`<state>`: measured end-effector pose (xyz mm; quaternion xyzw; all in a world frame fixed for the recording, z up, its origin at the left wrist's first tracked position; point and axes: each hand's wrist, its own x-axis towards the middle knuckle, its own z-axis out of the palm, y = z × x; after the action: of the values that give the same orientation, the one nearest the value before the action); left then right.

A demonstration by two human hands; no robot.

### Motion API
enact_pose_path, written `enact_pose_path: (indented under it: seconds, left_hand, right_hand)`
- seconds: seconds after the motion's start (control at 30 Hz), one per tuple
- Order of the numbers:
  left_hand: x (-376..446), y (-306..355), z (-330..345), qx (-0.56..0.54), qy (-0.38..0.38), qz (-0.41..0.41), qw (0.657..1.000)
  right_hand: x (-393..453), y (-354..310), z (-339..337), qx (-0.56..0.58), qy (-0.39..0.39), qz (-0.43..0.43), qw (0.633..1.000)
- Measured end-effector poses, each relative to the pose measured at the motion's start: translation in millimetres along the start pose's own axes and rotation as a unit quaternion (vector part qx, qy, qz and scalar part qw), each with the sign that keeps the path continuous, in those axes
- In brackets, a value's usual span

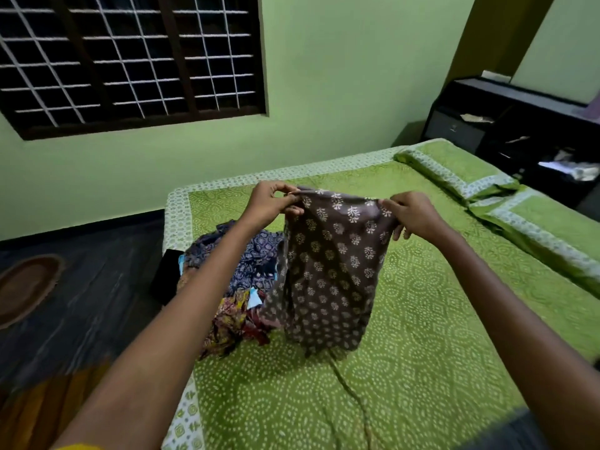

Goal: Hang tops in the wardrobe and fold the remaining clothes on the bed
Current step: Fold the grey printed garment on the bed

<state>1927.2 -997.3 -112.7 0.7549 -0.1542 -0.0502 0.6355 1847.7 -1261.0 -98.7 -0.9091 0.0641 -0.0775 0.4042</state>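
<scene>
Our fingers (293, 199) are curled tight on the top edge of the brown printed garment (331, 271): the left hand (271, 201) pinches 1 corner between thumb and fingertips, and the right hand (412, 216) grips the other corner, the cloth bunched inside its curl. Between our 2 hands the edge runs nearly level and a little slack.

To do this step well, we judge we should draw our hands apart until that edge is taut, give the cloth a short shake so the lower folds drop out, and look for a neckline or waistband before deciding whether it goes on a hanger or gets folded. We cannot tell yet which kind of garment it is. If it is to be folded, we should lower it flat onto the bare stretch of bed to our right, away from the heap.

The garment is grey-brown with small pale floral motifs in loose rows. It hangs above the green bed (438, 336), doubled on itself with a deep vertical crease on its left side, its bottom hem about at the bedspread.

Just beside it on our left, the pile of clothes (240, 274) lies near the bed's edge: a dark blue print, with a red and yellow print nearer us.
</scene>
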Motion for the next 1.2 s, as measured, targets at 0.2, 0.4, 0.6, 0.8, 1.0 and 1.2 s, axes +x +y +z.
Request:
enact_pose_path:
  seconds: [0.2,0.4,0.6,0.8,1.0,1.2]
  left_hand:
    - [9.0,-5.9,62.2,-0.014,-0.056,-0.049,0.997]
    - [49.4,-25.5,136.3,-0.023,-0.073,-0.086,0.993]
    - [108.2,-61.0,212.8,-0.014,-0.002,-0.078,0.997]
    - [177.8,-87.7,282.8,0.007,0.026,-0.068,0.997]
    - [253.0,-74.8,331.2,-0.003,0.042,-0.048,0.998]
    - [295.1,-42.0,348.8,-0.003,0.019,0.014,1.000]
  right_hand:
    - [-16.8,33.0,-30.2,0.233,-0.043,0.136,0.962]
    - [1.6,92.1,-59.6,0.418,-0.059,0.194,0.886]
    - [47.4,167.7,-82.3,0.349,-0.033,0.202,0.914]
    - [105.9,234.5,-98.6,0.310,0.042,0.202,0.928]
    - [162.2,271.3,-121.7,0.263,0.127,0.162,0.943]
    - [192.6,270.8,-147.1,0.233,0.218,0.100,0.942]
